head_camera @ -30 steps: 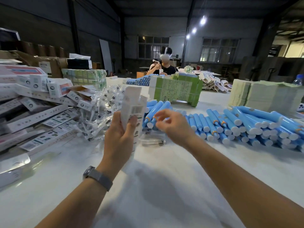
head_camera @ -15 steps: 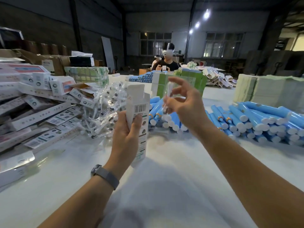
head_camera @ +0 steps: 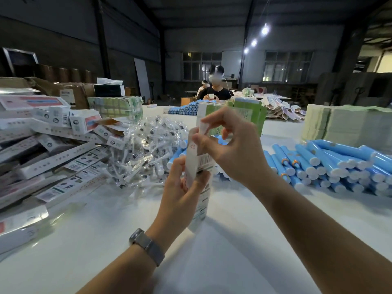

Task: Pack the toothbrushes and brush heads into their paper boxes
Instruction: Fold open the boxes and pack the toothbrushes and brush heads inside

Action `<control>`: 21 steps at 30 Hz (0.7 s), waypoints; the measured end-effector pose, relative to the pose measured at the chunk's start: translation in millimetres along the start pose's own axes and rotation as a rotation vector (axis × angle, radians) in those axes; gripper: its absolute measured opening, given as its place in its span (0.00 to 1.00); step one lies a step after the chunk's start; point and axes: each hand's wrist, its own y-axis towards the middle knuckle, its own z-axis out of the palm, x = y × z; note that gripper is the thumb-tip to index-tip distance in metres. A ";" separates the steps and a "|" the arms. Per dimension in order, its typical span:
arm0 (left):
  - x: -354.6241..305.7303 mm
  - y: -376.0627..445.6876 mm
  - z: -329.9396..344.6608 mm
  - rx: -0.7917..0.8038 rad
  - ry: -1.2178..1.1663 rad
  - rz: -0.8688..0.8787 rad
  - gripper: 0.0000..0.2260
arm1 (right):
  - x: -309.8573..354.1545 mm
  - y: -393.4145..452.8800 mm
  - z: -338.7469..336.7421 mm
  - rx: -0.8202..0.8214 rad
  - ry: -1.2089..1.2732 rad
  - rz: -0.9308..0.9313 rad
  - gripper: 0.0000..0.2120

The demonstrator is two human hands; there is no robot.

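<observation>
**Upright paper box held in both hands above the counter**

At the far left, the heap of packed boxes (head_camera: 42,149) is cut off by the frame edge, and its lowest cartons blur into glare, so their print cannot be read. Beside it lies the pile of wrapped brush heads (head_camera: 144,151), a crinkled mass of clear film with white stems and dark bristle tips; single pieces are hard to separate.

In the middle, the left hand (head_camera: 180,196), a grey-strapped watch (head_camera: 146,247) on its wrist, grips the paper box (head_camera: 199,166) around its lower half, fingers curled behind and thumb in front. The box is a long, narrow white carton held upright, matte, with a barcode and small green print on its face; its bottom end stands close to the white counter (head_camera: 106,240), though whether it touches is unclear. The right hand (head_camera: 231,149) pinches something small and pale at the box's open top, index finger and thumb closed on it; motion blur hides whether it is the flap or a wrapped brush head.

To the right, blue toothbrush handles (head_camera: 331,166) lie stacked in rows, smooth cylinders with white end caps, a few showing orange rings. The stack runs past the right edge. Behind it sits a squared pile of pale green flat cartons (head_camera: 343,124).
</observation>
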 end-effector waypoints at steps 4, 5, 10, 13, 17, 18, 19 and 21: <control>0.5 1.2 0.0 -0.003 -0.033 0.008 0.08 | -14.4 -10.9 3.4 0.183 -0.036 0.042 0.12; 0.4 1.5 -0.2 -0.003 -0.038 0.001 0.09 | -16.3 -13.4 4.3 0.227 -0.043 0.049 0.12; -3.4 2.4 -2.5 -0.012 -0.049 -0.038 0.06 | -18.9 -14.8 5.5 0.145 0.230 0.128 0.08; -7.4 3.1 -5.3 0.001 -0.065 -0.082 0.06 | -19.6 -16.6 5.5 0.065 0.345 0.126 0.11; -10.0 1.9 -5.5 0.064 -0.095 -0.103 0.07 | -23.2 -21.0 0.3 0.085 0.286 0.118 0.07; -10.5 1.5 -4.6 0.080 -0.131 -0.109 0.08 | -24.5 -22.8 -1.8 0.091 0.302 0.135 0.06; -11.2 1.1 -4.1 0.090 -0.172 -0.112 0.12 | -25.7 -25.1 -4.4 0.100 0.333 0.158 0.06; -13.5 0.4 -3.2 0.108 -0.195 -0.083 0.19 | -27.2 -30.0 -10.1 0.119 0.412 0.208 0.07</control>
